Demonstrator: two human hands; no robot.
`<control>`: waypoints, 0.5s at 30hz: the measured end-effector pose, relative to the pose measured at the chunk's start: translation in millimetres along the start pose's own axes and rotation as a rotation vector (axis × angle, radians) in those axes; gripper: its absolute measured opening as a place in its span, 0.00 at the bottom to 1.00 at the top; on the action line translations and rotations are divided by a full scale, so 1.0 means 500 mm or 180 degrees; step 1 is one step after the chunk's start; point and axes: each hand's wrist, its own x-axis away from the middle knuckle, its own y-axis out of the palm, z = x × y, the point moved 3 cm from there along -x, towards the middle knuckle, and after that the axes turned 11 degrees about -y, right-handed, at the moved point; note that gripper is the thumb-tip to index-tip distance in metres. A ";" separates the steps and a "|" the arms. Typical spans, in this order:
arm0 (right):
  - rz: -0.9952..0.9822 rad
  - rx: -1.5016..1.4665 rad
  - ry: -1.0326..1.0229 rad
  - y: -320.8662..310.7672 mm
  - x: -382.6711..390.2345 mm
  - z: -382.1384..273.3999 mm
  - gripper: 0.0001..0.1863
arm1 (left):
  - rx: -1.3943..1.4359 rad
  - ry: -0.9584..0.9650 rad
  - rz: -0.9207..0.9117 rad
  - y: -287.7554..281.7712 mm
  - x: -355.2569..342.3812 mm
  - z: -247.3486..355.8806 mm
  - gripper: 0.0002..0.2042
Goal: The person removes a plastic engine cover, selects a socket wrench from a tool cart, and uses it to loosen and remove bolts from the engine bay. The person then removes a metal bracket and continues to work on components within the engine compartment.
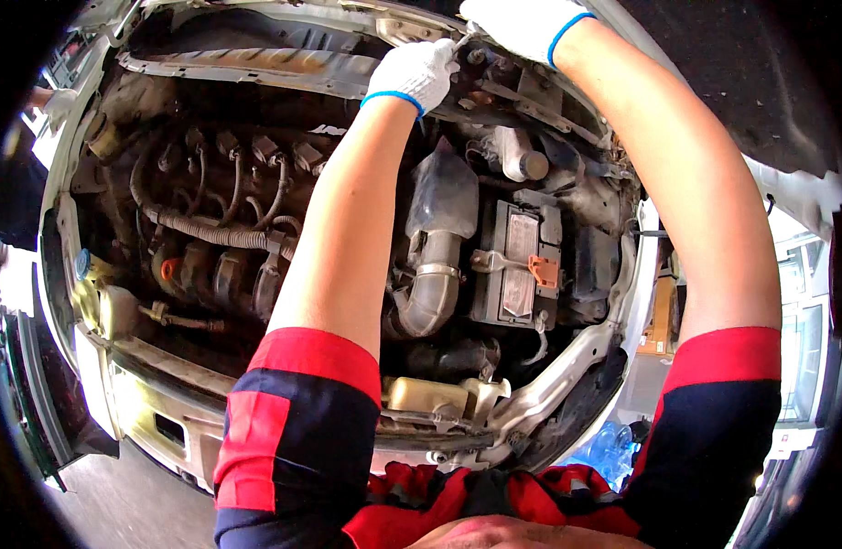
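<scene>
Head view: Both arms reach forward over an open car engine bay [256,229] toward its far wall at 12 o'clock. The left hand [414,75], in a white knit glove with a blue cuff, is curled with its fingers [437,57] pinching a slim silver metal tool [463,38]. The tool's tip points toward 1 o'clock, just beside the rusty grey metal cowl panel [256,66]. The right hand [522,23], in a matching glove, lies at the top rim of the picture, touching the tool's far end; whether its fingers are spread or closed cannot be told, as they are cut off by the rim. Below the hands, at 3 o'clock from the left forearm, sit a black rectangular battery [517,265] with an orange terminal cover [545,271] and a ribbed grey intake hose [430,293]. A cream plastic reservoir [427,395] stands at 6 o'clock, near the front edge.
</scene>
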 end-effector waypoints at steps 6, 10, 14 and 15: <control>-0.0826 -0.2689 0.0316 -0.054 0.065 0.002 0.21 | 0.0132 -0.0049 0.0040 -0.001 -0.002 0.008 0.12; 0.0235 0.0334 -0.0258 -0.004 0.004 0.000 0.15 | 0.0091 0.0001 0.0001 0.004 -0.006 0.001 0.13; -0.0220 -0.1033 0.0152 0.005 0.012 -0.013 0.16 | 0.0017 0.0093 0.0178 0.005 -0.005 -0.004 0.13; -0.0565 -0.1538 0.0186 0.017 0.013 -0.012 0.18 | 0.0086 0.0098 0.0149 0.004 -0.004 0.003 0.14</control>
